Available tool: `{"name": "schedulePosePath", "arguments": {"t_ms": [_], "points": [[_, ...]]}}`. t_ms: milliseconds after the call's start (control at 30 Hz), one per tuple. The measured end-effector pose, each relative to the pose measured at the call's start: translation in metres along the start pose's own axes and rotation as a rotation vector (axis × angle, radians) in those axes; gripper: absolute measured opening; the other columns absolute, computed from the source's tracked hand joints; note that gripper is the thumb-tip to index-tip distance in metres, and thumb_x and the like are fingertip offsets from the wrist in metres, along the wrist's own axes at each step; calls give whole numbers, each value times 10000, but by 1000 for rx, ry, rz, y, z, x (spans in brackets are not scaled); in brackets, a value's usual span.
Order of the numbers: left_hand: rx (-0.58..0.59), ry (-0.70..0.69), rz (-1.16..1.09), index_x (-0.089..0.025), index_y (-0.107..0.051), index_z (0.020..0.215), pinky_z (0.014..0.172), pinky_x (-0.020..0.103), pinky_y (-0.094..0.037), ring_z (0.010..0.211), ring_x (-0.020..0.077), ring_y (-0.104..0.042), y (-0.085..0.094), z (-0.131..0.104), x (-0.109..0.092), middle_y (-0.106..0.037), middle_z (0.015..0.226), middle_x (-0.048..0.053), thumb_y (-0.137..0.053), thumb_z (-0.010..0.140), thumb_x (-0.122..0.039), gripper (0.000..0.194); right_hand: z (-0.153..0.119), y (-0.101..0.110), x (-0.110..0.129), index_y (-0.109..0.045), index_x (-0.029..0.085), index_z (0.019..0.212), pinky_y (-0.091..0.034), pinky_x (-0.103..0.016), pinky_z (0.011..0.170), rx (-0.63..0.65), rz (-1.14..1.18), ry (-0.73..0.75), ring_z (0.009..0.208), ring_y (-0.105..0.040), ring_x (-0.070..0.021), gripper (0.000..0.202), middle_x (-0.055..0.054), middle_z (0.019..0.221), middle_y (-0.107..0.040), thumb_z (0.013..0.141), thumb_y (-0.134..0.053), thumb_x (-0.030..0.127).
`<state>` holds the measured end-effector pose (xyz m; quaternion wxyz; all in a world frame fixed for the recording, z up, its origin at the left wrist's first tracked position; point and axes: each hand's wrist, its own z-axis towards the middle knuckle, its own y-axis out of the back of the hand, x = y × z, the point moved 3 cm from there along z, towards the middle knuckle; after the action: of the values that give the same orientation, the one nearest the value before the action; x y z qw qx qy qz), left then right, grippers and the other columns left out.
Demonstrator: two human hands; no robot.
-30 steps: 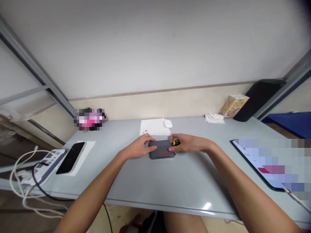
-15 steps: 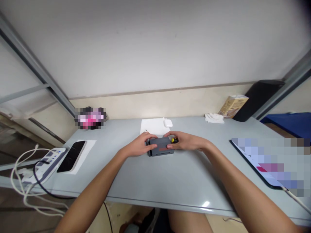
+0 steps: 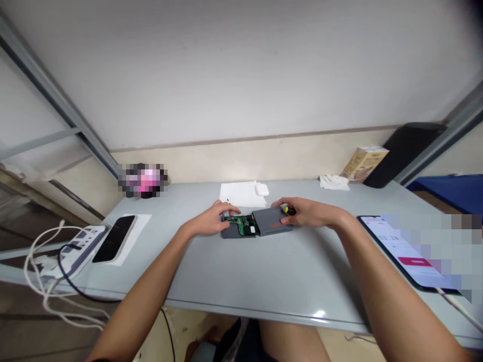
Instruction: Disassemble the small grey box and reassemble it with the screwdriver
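Note:
On the desk lies a dark grey electronic device in two parts, pulled lengthwise apart. My left hand grips the end of the inner tray, which carries a green circuit board and black components. The grey outer casing, with reddish lettering and a row of slots, is held by my right hand at its right end. The tray's right end meets the casing's opening. Tucked in my right hand is a yellow and black handle, seemingly of a screwdriver; its far end is hidden.
White paper with small dark bits and a white earbud case lies behind. Left are a phone and a power strip with cables. A tablet-like screen, tissue, carton and black cylinder stand right.
My hands have moved apart. The casing has slid right off most of the inner tray, and the circuit board now shows between them.

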<state>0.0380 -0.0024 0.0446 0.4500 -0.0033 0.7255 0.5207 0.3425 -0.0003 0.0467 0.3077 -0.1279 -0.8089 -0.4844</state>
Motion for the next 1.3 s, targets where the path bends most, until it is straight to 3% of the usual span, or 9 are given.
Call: {"name": "schedulePosePath", "arguments": {"t_ms": [167,233,333,400,500,633,967,1133,1300], "points": [[-61,-32,-4,-226,-716,1197,1000,375,-498,1130,255,-552,-3,3,4,-651,1068,71,-543,784,-94,467,-15,16,8,-683,252,1180,-482,-321,672,-235,-137,-36,728,-656,-219,356,-48,829,-722,853,-681,390],[-71,-52,2,-225,-715,1183,1014,386,-491,1129,259,-544,-6,5,4,-649,1052,72,-551,781,-97,453,-19,19,23,-657,250,1052,-459,-304,636,-372,-2,84,642,-588,-182,282,-5,712,-646,919,-618,495],[-73,-77,17,-224,-699,1213,1049,418,-471,1124,267,-535,-10,6,1,-641,1061,78,-581,791,-124,449,-24,18,46,-516,252,920,-435,-279,587,-609,344,270,590,-516,-146,402,31,661,-536,957,-546,652],[-76,-93,24,-224,-683,1245,1070,435,-457,1127,274,-528,-12,6,-2,-639,1078,83,-608,805,-155,451,-23,11,59,-436,269,934,-454,-276,566,-659,618,348,560,-533,-137,445,42,686,-528,964,-507,707],[-83,-130,47,-230,-664,1282,1093,449,-438,1145,284,-519,-13,5,-9,-641,1115,88,-624,828,-193,457,-18,-6,75,-411,279,955,-553,-315,668,-632,899,521,717,-662,-159,452,10,897,-584,960,-518,718],[-78,-157,94,-256,-653,1299,1102,450,-426,1138,280,-529,-15,5,-13,-647,1122,75,-606,817,-152,496,-11,-32,87,-434,277,989,-590,-357,832,-523,1008,635,835,-688,-150,381,18,994,-560,985,-568,633],[-109,-207,49,-231,-635,1010,962,377,-474,1004,239,-563,-18,7,-6,-614,962,35,-618,824,-152,202,-17,-64,103,-437,266,1003,-566,-362,829,-341,877,772,861,-655,-153,256,1,980,-546,1068,-485,509],[-113,-195,56,-221,-558,867,946,377,-483,946,223,-570,-20,8,-5,-615,915,27,-618,840,-169,84,-18,-75,107,-439,276,1035,-542,-402,863,-352,795,845,924,-643,-190,220,-22,990,-558,1076,-470,489],[-102,-200,15,-222,-513,823,951,380,-488,956,223,-569,-16,6,-7,-602,897,22,-606,820,-166,108,-18,-83,109,-426,282,1037,-549,-421,874,-389,808,876,960,-643,-197,199,-30,1012,-562,1084,-451,473]]}}
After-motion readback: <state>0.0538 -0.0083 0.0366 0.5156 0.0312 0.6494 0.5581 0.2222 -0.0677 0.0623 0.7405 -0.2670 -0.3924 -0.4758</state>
